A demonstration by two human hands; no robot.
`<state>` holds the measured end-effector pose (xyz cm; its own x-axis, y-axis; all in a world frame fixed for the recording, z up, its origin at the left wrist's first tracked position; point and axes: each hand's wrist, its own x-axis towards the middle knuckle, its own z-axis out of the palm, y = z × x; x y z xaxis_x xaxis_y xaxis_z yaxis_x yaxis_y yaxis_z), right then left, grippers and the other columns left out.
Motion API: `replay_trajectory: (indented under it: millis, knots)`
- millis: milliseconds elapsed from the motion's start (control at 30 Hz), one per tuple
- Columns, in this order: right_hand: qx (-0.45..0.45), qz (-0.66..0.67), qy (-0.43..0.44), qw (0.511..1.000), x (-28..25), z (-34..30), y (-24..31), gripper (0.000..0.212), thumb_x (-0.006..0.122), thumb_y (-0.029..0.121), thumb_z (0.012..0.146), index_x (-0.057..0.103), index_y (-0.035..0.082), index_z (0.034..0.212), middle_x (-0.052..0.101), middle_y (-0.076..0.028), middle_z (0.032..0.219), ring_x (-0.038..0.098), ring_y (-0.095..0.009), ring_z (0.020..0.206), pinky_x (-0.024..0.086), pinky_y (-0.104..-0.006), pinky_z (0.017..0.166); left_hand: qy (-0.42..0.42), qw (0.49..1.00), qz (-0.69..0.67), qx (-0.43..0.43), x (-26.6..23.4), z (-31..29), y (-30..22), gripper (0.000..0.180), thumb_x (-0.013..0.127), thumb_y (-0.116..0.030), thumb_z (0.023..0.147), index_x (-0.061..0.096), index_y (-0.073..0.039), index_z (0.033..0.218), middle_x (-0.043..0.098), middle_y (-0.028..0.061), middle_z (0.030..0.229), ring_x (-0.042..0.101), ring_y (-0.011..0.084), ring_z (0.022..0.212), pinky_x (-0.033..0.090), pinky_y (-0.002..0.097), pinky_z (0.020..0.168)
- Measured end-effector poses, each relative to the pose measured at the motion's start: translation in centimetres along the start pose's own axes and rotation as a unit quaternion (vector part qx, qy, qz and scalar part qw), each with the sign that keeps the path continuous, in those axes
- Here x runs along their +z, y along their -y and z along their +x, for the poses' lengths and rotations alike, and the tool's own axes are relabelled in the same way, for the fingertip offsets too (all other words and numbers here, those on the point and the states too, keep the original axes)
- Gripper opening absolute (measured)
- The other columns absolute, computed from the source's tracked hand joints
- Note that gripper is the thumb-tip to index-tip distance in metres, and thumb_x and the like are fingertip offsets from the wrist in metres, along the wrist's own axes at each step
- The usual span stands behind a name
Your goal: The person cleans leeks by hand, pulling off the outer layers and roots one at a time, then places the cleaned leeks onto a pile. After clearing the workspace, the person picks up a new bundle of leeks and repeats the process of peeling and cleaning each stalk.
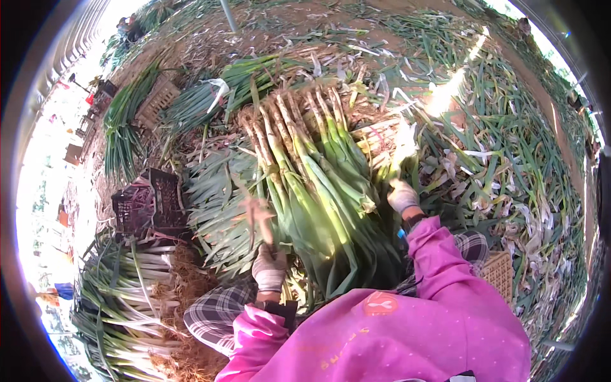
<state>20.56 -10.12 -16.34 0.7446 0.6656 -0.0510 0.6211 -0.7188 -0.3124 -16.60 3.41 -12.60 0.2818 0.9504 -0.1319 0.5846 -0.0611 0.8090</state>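
Note:
My left hand (268,270), in a pale work glove, is closed round a tan, blurred stalk-like piece (259,219) that points away from me. A pile of large leeks (318,191) lies before me, brown root ends far and broad green leaves towards my lap. To the right of this pile, my gloved right hand (403,196) has its fingers curled in beside pale, yellowish leaves (402,153). Glare on those leaves hides what the fingers grip, if anything.
At lower left lie cleaned white-stemmed leeks (137,299) with bushy roots. A black crate (153,200) stands beyond them. More green leeks (130,114) rest by a tan crate (159,99). Leaf scraps (503,146) cover the ground at right, near a wicker-coloured crate (498,274).

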Motion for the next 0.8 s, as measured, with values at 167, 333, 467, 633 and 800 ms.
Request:
replay_trajectory:
  millis: [167,333,467,633,800]
  knots:
    - [-0.128,0.219,0.067,0.965,4.5,2.9,15.8,0.022,0.055,0.026,0.081,0.061,0.010,0.096,0.064,-0.013,0.089,0.061,-0.026,0.076,0.048,-0.0304,0.074,0.150,0.866,0.466,0.103,0.8,-0.4,-3.5,0.026,0.051,-0.040,0.077,0.061,-0.022,0.094,0.057,0.0104,0.106,0.056,0.0283,0.098,0.041,0.0474,0.081]
    - [0.070,0.361,0.237,0.899,16.7,8.1,11.0,0.061,0.061,0.029,0.079,0.038,0.005,0.130,0.059,-0.017,0.108,0.058,-0.027,0.095,0.046,-0.0315,0.081,-0.054,0.861,0.378,0.337,6.4,-0.6,-1.8,0.066,0.061,-0.032,0.069,0.039,-0.003,0.123,0.049,0.0150,0.112,0.047,0.0322,0.103,0.034,0.0522,0.090]
    - [-0.019,0.233,0.429,0.873,13.1,0.3,18.0,0.082,0.070,0.031,0.071,0.029,-0.003,0.133,0.057,-0.019,0.113,0.056,-0.029,0.100,0.045,-0.0315,0.084,0.103,0.928,0.359,0.011,2.9,0.7,3.0,0.084,0.067,-0.040,0.062,0.030,-0.001,0.126,0.052,0.0194,0.107,0.055,0.0313,0.095,0.042,0.0394,0.085]
    - [-0.009,0.137,0.382,0.914,4.1,-4.9,7.3,0.092,0.075,0.047,0.058,0.041,-0.006,0.125,0.057,-0.019,0.113,0.054,-0.029,0.104,0.040,-0.0343,0.091,0.193,0.957,0.212,0.044,0.1,1.3,-1.5,0.068,0.065,-0.034,0.066,0.038,-0.001,0.119,0.054,0.0239,0.101,0.057,0.0387,0.089,0.047,0.0442,0.075]
    - [-0.142,-0.088,0.061,0.984,-0.9,-6.5,14.1,0.068,0.065,0.032,0.067,0.042,0.011,0.127,0.043,-0.017,0.128,0.046,-0.028,0.112,0.038,-0.0380,0.095,0.277,0.919,0.272,0.073,-1.5,-1.4,-5.1,0.073,0.064,-0.036,0.066,0.035,-0.001,0.122,0.054,0.0254,0.103,0.057,0.0386,0.090,0.046,0.0456,0.077]
